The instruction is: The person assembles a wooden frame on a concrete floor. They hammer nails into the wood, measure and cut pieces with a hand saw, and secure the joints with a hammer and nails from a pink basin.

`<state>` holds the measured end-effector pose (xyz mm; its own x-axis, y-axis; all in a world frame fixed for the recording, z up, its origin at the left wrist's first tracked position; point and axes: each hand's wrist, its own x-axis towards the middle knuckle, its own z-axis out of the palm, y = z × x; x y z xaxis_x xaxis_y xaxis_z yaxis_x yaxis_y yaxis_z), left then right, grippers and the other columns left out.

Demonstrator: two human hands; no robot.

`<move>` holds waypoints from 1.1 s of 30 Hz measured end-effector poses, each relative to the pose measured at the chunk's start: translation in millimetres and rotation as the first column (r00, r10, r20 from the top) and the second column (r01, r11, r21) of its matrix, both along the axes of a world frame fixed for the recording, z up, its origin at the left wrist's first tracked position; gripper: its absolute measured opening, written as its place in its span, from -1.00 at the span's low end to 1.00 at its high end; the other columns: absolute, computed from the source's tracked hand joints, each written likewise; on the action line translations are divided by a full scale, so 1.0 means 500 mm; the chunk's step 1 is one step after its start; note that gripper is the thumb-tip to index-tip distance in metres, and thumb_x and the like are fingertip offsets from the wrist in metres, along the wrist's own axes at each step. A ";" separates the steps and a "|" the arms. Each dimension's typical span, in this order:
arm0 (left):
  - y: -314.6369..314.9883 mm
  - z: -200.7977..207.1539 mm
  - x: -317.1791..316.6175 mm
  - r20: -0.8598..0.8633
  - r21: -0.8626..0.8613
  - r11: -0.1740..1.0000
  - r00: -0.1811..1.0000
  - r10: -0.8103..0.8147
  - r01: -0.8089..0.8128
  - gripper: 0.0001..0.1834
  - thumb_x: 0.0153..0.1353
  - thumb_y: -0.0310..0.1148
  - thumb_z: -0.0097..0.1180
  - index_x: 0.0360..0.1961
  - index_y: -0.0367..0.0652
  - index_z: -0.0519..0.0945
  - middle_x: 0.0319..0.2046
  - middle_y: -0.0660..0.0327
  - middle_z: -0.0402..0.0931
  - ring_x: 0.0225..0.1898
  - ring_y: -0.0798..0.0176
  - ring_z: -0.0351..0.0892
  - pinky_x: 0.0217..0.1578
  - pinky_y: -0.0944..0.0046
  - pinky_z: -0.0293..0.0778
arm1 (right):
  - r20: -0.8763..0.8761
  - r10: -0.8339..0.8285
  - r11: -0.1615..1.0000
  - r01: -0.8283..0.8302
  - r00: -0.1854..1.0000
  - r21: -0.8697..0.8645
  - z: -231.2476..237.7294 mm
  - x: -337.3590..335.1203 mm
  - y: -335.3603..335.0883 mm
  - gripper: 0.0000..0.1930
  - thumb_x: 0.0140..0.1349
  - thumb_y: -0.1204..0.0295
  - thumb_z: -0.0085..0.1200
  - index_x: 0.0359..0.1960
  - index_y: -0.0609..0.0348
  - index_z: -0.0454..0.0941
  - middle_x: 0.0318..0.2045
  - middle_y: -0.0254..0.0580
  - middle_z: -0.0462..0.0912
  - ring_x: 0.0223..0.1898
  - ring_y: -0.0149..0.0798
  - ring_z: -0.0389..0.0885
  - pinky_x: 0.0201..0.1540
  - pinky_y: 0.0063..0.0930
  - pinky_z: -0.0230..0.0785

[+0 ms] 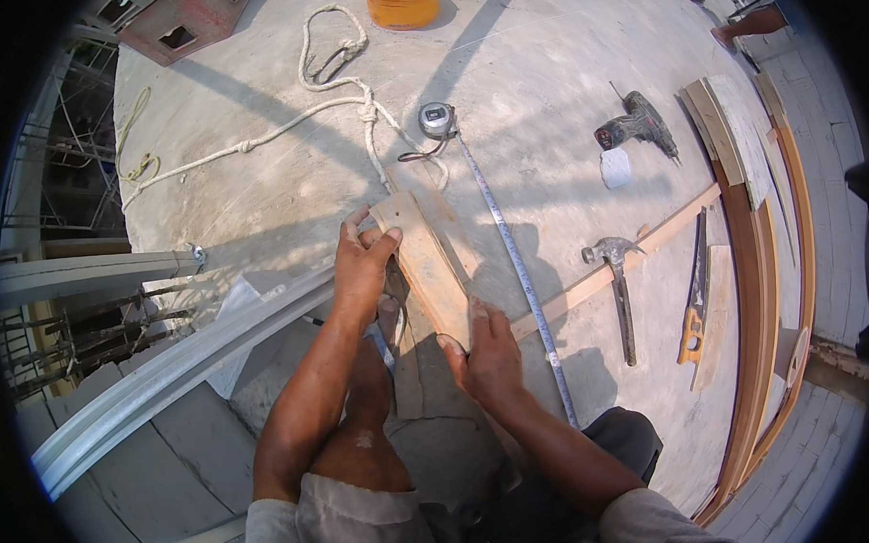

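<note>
Wooden board [422,262] slants from far left to near right in the middle of the scene, over the concrete floor [543,86]; whether it touches the floor, I cannot tell. The left hand [362,260] is closed about its far end, thumb on top. The right hand [487,361] is curled at its near end, thumb and fingers against the wood. Just right of the board runs the blade of a tape measure [437,120]. Farther right, a hammer [621,298] lies across a wooden strip [672,222], with a yellow-handled handsaw [694,310] beyond. A drill [640,125] lies far right, a knotted rope [258,144] far left.
</note>
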<state>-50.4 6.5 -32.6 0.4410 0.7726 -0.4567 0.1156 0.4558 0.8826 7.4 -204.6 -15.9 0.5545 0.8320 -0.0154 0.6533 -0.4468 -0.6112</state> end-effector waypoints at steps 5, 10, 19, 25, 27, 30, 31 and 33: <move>0.008 0.004 0.009 -0.182 0.290 0.957 0.983 0.037 0.018 -0.38 0.28 -0.38 0.20 0.34 -0.28 0.34 0.23 -0.16 0.41 0.20 0.09 0.48 0.21 0.15 0.38 | -0.102 -0.070 0.994 0.061 0.992 -0.088 -0.004 -0.014 0.002 -0.23 0.22 0.32 0.31 0.34 0.48 0.20 0.07 0.33 0.48 0.06 0.27 0.53 0.09 -0.10 0.46; 0.045 0.013 0.024 -0.350 0.716 0.627 0.935 -0.058 0.307 -0.53 0.29 -0.35 0.20 0.20 -0.28 0.51 0.21 -0.12 0.45 0.24 0.05 0.46 0.18 0.19 0.40 | -0.125 -0.070 0.996 0.061 0.990 -0.072 -0.007 -0.014 0.000 -0.25 0.26 0.32 0.28 0.35 0.47 0.18 0.11 0.36 0.48 0.11 0.27 0.54 0.13 -0.11 0.46; 0.075 0.034 0.054 -0.498 0.381 0.778 0.820 -0.283 0.500 -0.58 0.28 -0.25 0.19 0.09 -0.28 0.61 -0.13 -0.06 0.69 -0.14 0.04 0.70 -0.06 0.18 0.52 | -0.122 -0.056 0.998 0.051 0.991 -0.042 -0.002 -0.008 0.001 -0.28 0.31 0.33 0.21 0.35 0.51 0.16 0.09 0.38 0.49 0.09 0.29 0.54 0.13 -0.11 0.44; 0.097 0.004 0.055 -0.372 0.282 0.851 0.868 -0.329 0.443 -0.59 0.27 -0.29 0.24 0.07 -0.30 0.61 -0.17 0.02 0.70 -0.18 0.19 0.67 -0.09 0.26 0.51 | -0.165 -0.050 0.999 0.051 0.985 -0.001 -0.006 -0.008 -0.001 -0.30 0.32 0.35 0.19 0.34 0.55 0.16 0.07 0.44 0.47 0.05 0.35 0.54 0.11 -0.08 0.44; 0.102 -0.001 0.052 -0.279 0.222 0.884 0.896 -0.346 0.411 -0.60 0.26 -0.32 0.26 0.06 -0.32 0.62 -0.18 0.07 0.69 -0.19 0.25 0.65 -0.11 0.30 0.51 | -0.159 -0.044 0.999 0.045 0.986 0.003 -0.010 -0.007 -0.001 -0.31 0.32 0.36 0.19 0.33 0.57 0.16 0.06 0.45 0.47 0.04 0.36 0.53 0.11 -0.07 0.44; 0.111 0.002 0.051 -0.178 0.108 0.916 0.914 -0.364 0.386 -0.59 0.25 -0.34 0.27 0.08 -0.32 0.61 -0.19 0.14 0.68 -0.21 0.34 0.63 -0.13 0.35 0.51 | -0.116 -0.031 0.994 0.042 0.993 0.099 -0.016 -0.006 0.001 -0.31 0.31 0.37 0.18 0.33 0.58 0.16 0.04 0.45 0.46 0.03 0.36 0.53 0.10 -0.05 0.44; 0.115 0.005 0.052 -0.196 0.094 0.912 0.905 -0.376 0.399 -0.58 0.26 -0.35 0.26 0.10 -0.30 0.60 -0.17 0.17 0.68 -0.21 0.36 0.63 -0.14 0.37 0.51 | -0.116 -0.030 0.995 0.041 0.993 0.091 -0.018 -0.006 0.002 -0.31 0.30 0.38 0.18 0.33 0.58 0.16 0.04 0.45 0.46 0.02 0.36 0.52 0.09 -0.04 0.43; 0.120 0.012 0.054 -0.212 0.051 0.915 0.900 -0.381 0.400 -0.58 0.24 -0.36 0.27 0.11 -0.30 0.59 -0.17 0.18 0.67 -0.22 0.39 0.62 -0.16 0.39 0.50 | -0.118 -0.036 0.994 0.049 0.992 0.102 -0.019 -0.008 0.002 -0.30 0.29 0.39 0.19 0.33 0.58 0.16 0.03 0.44 0.46 0.01 0.36 0.52 0.08 -0.02 0.42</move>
